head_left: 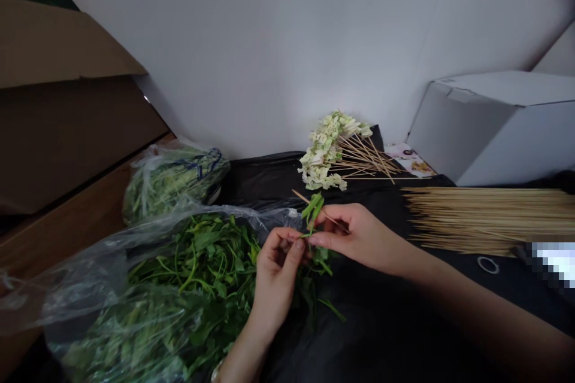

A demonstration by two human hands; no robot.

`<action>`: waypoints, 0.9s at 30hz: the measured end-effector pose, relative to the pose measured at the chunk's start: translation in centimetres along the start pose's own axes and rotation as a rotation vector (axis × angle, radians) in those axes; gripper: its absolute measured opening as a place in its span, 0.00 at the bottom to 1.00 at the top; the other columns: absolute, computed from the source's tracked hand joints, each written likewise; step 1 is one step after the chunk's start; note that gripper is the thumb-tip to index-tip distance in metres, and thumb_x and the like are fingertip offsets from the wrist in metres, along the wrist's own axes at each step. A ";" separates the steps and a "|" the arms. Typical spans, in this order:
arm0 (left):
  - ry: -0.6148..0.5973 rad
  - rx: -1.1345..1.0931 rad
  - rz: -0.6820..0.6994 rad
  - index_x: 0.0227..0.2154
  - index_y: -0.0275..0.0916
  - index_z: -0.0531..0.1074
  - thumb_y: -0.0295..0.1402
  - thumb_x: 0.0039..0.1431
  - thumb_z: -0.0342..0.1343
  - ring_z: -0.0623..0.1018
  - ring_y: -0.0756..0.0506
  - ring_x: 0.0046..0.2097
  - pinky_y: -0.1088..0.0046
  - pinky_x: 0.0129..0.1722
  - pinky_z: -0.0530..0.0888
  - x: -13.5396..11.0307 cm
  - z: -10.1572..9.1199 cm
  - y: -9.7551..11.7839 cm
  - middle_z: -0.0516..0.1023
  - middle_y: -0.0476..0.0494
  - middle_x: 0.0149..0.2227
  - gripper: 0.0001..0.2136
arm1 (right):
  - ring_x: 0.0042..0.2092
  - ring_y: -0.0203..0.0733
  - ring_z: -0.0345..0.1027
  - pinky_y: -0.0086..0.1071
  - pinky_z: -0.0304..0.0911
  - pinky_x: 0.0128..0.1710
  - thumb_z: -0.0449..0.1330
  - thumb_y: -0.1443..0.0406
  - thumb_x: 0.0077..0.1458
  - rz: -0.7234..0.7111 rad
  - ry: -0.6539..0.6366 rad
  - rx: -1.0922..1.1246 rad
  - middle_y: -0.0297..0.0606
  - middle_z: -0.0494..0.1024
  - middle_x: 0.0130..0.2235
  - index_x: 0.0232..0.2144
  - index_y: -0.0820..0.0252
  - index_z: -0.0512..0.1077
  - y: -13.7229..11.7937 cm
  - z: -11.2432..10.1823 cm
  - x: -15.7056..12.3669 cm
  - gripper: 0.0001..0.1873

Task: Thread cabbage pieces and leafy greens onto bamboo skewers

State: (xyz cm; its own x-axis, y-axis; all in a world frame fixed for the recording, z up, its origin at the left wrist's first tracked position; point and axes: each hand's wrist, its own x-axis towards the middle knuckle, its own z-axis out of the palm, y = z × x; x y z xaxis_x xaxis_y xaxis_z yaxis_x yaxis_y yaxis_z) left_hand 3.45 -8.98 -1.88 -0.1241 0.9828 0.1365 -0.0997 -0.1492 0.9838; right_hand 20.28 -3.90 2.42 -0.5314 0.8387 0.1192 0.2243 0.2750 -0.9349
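Observation:
My right hand (348,230) is closed on a thin wooden skewer (300,195), its tip pointing up to the left. Folded green stems (313,208) are threaded on the skewer near that tip. Close beside it, my left hand (281,269) pinches a stem of leafy greens (309,236), and the fingertips of both hands nearly meet there. Some leaves hang below my fingers, partly hidden by them. To the left, loose leafy greens (211,257) spill from an open clear plastic bag (103,251).
Skewers of pale cabbage pieces (326,146) lie in a pile against the wall. Bare skewers (489,215) are stacked at the right, near a grey ring (487,264). A second bag of greens (175,176), a white box (498,125) and a cardboard box (67,125) stand around.

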 end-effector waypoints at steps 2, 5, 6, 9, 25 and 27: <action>0.037 -0.025 -0.001 0.33 0.39 0.73 0.37 0.56 0.63 0.72 0.51 0.29 0.78 0.29 0.68 0.0 -0.1 0.2 0.76 0.50 0.28 0.07 | 0.27 0.33 0.59 0.28 0.55 0.27 0.62 0.63 0.55 -0.019 -0.022 -0.009 0.30 0.71 0.27 0.34 0.61 0.75 0.2 -0.2 0.1 0.06; 0.115 -0.133 -0.039 0.32 0.39 0.72 0.34 0.55 0.62 0.73 0.52 0.28 0.79 0.27 0.67 0.3 -0.4 0.5 0.79 0.49 0.31 0.06 | 0.28 0.33 0.61 0.28 0.56 0.28 0.59 0.62 0.58 -0.044 0.024 -0.049 0.31 0.73 0.28 0.34 0.61 0.76 0.5 -1.2 0.3 0.08; 0.134 -0.173 -0.059 0.31 0.39 0.71 0.34 0.55 0.62 0.73 0.52 0.28 0.79 0.28 0.68 0.4 -0.4 0.6 0.79 0.48 0.31 0.06 | 0.28 0.34 0.61 0.28 0.55 0.27 0.58 0.62 0.59 -0.053 0.063 -0.093 0.31 0.72 0.26 0.32 0.61 0.75 0.6 -1.6 0.5 0.09; 0.156 -0.276 -0.111 0.31 0.40 0.68 0.31 0.54 0.60 0.76 0.51 0.30 0.78 0.29 0.69 0.7 -0.6 0.8 0.81 0.47 0.32 0.06 | 0.27 0.34 0.59 0.29 0.54 0.27 0.55 0.61 0.61 -0.092 0.238 -0.329 0.31 0.69 0.24 0.28 0.60 0.73 1.1 -2.8 0.8 0.12; 0.032 -0.402 -0.229 0.43 0.39 0.71 0.35 0.49 0.70 0.73 0.54 0.26 0.82 0.26 0.68 0.9 -0.5 0.2 0.81 0.48 0.29 0.19 | 0.27 0.34 0.63 0.29 0.58 0.27 0.58 0.61 0.59 -0.051 0.097 -0.234 0.32 0.73 0.26 0.35 0.60 0.76 1.4 -1.5 0.6 0.10; 0.005 -0.428 -0.286 0.45 0.37 0.73 0.35 0.49 0.70 0.76 0.53 0.29 0.81 0.28 0.71 0.9 -0.4 0.2 0.82 0.44 0.33 0.21 | 0.27 0.35 0.64 0.29 0.58 0.27 0.57 0.60 0.59 -0.056 0.100 -0.246 0.32 0.74 0.27 0.36 0.60 0.76 1.5 -1.5 0.6 0.11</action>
State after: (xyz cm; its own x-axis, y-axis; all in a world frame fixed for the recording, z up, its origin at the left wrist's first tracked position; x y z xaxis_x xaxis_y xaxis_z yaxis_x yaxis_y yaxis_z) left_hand 2.88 -8.18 -1.59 -0.0368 0.9905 -0.1328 -0.5256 0.0938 0.8455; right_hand 21.54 -2.23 1.56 -0.4682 0.8577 0.2124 0.3948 0.4181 -0.8181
